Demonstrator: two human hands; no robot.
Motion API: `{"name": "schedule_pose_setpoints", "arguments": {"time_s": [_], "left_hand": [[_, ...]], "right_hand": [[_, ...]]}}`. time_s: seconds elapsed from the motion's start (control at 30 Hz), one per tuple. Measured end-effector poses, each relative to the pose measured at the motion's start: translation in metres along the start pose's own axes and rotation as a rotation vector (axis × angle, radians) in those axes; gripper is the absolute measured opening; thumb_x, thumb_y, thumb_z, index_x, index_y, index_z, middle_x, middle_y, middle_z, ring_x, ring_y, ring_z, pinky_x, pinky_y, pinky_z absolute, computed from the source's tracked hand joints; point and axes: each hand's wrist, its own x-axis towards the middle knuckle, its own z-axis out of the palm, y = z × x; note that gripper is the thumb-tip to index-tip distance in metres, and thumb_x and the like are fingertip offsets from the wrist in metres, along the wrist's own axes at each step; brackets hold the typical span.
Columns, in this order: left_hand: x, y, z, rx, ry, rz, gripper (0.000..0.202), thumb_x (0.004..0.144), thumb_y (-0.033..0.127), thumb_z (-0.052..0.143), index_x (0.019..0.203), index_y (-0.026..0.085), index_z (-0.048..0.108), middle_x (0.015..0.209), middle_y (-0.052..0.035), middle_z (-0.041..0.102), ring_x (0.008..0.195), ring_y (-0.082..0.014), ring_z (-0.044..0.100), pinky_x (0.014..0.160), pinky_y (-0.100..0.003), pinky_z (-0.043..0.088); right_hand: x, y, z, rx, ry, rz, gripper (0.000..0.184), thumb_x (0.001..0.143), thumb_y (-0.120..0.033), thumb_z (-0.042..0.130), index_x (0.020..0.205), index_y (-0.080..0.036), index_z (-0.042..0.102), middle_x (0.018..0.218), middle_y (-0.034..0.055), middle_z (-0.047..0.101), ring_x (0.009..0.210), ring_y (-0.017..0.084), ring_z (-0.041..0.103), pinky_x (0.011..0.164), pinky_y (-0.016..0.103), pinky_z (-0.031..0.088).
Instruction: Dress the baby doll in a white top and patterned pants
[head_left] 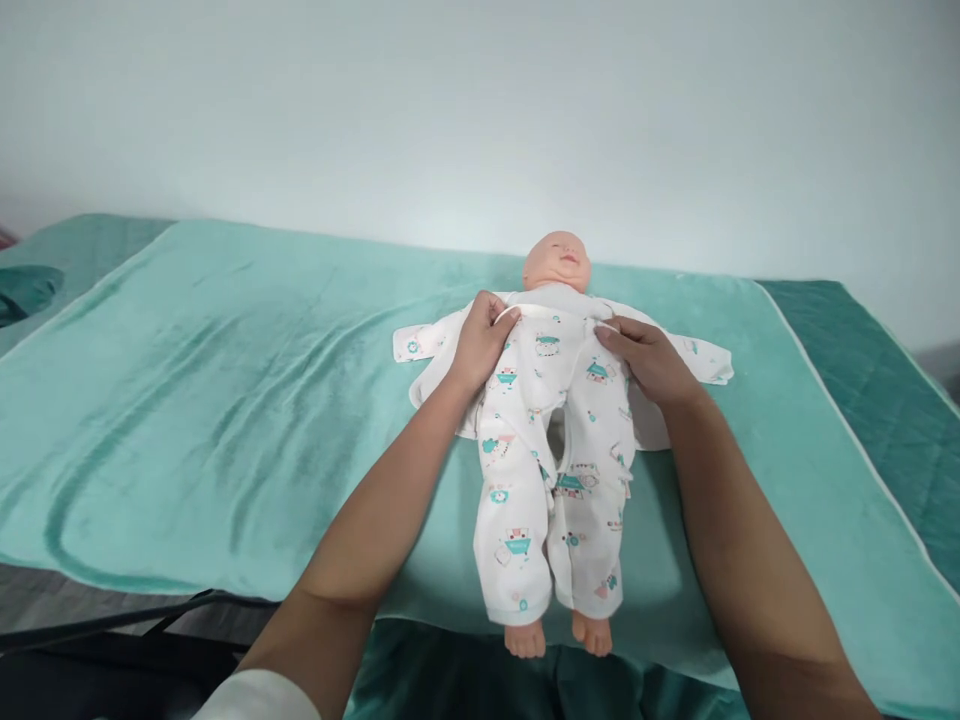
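A baby doll [557, 262] lies on its back, head toward the wall and bare feet toward me. It wears white printed trousers [517, 480] that reach up to its chest. Under them a white printed jacket [701, 358] is spread out, with its sleeves stretched to both sides. My left hand [484, 340] pinches the trousers' waistband at the left edge. At the right edge of the same waistband, my right hand [645, 355] is closed on the cloth. A gap shows in the trousers' crotch.
A light green velvety cover [247, 420] lies over the bed, with wrinkles on the left. Darker green quilted cloth [885, 370] shows at the right end. Behind stands a white wall [450, 120]. A black bar [112, 622] crosses the lower left corner.
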Motion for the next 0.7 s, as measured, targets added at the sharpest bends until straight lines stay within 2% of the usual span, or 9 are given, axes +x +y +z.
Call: {"name": "schedule_pose_setpoints", "arguments": {"time_s": [0.07,0.13,0.3,0.4,0.47,0.53,0.63,0.7], "left_hand": [[-0.003,0.003,0.001,0.017,0.011,0.027,0.022,0.093,0.031,0.059,0.081,0.023,0.042,0.078,0.0019,0.048,0.074,-0.0148,0.045,0.072,-0.027,0.039],[-0.006,0.006,0.002,0.055,0.020,0.047,0.021,0.093,0.031,0.059,0.082,0.024,0.043,0.077,0.0024,0.048,0.072,-0.0147,0.045,0.070,-0.028,0.039],[-0.003,0.008,0.002,0.184,0.027,0.067,0.019,0.094,0.030,0.056,0.083,0.024,0.042,0.076,0.0023,0.052,0.070,-0.0156,0.048,0.070,-0.029,0.039],[0.007,0.007,0.003,0.293,0.073,0.157,0.017,0.095,0.028,0.054,0.084,0.024,0.042,0.085,-0.0015,0.057,0.081,-0.0192,0.053,0.078,-0.032,0.040],[0.014,0.006,0.003,0.365,0.086,0.231,0.016,0.094,0.026,0.055,0.085,0.024,0.043,0.096,-0.0051,0.061,0.095,-0.0228,0.054,0.087,-0.035,0.040],[0.020,0.006,0.002,0.405,0.042,0.237,0.016,0.093,0.026,0.057,0.084,0.024,0.044,0.099,-0.0063,0.064,0.100,-0.0247,0.054,0.091,-0.037,0.039],[0.026,0.002,-0.002,0.360,-0.047,0.149,0.018,0.093,0.026,0.056,0.082,0.024,0.043,0.093,-0.0045,0.067,0.091,-0.0230,0.057,0.086,-0.037,0.041],[0.028,-0.001,-0.005,0.292,-0.072,0.103,0.018,0.092,0.024,0.055,0.080,0.024,0.042,0.093,-0.0035,0.068,0.088,-0.0212,0.058,0.081,-0.035,0.042]], "right_hand": [[0.007,0.007,0.001,0.075,0.084,0.060,0.044,0.080,-0.059,0.073,0.067,-0.023,0.053,0.063,-0.0028,0.045,0.059,0.013,0.041,0.054,0.028,0.035],[0.014,0.013,0.005,0.111,0.173,0.053,0.046,0.078,-0.060,0.074,0.065,-0.023,0.051,0.059,-0.0044,0.039,0.055,0.011,0.034,0.051,0.027,0.030],[0.019,0.017,0.017,0.032,0.321,-0.019,0.044,0.079,-0.060,0.072,0.065,-0.023,0.053,0.062,-0.0036,0.045,0.060,0.013,0.039,0.056,0.029,0.037],[0.013,0.016,0.021,-0.043,0.353,-0.059,0.036,0.084,-0.056,0.069,0.071,-0.024,0.057,0.067,-0.0025,0.052,0.065,0.015,0.046,0.063,0.031,0.042],[0.009,0.015,0.021,-0.109,0.360,-0.113,0.030,0.087,-0.051,0.066,0.075,-0.025,0.059,0.074,-0.0009,0.057,0.072,0.017,0.052,0.070,0.033,0.045],[0.008,0.015,0.020,-0.207,0.364,-0.221,0.026,0.090,-0.047,0.064,0.076,-0.025,0.058,0.086,0.0020,0.062,0.087,0.020,0.058,0.083,0.036,0.047],[0.010,0.015,0.018,-0.324,0.352,-0.343,0.026,0.092,-0.045,0.060,0.076,-0.026,0.056,0.116,0.0061,0.065,0.116,0.024,0.056,0.103,0.042,0.042],[0.014,0.015,0.016,-0.347,0.317,-0.314,0.026,0.093,-0.047,0.058,0.078,-0.026,0.055,0.130,0.0060,0.063,0.122,0.026,0.055,0.106,0.044,0.040]]}}
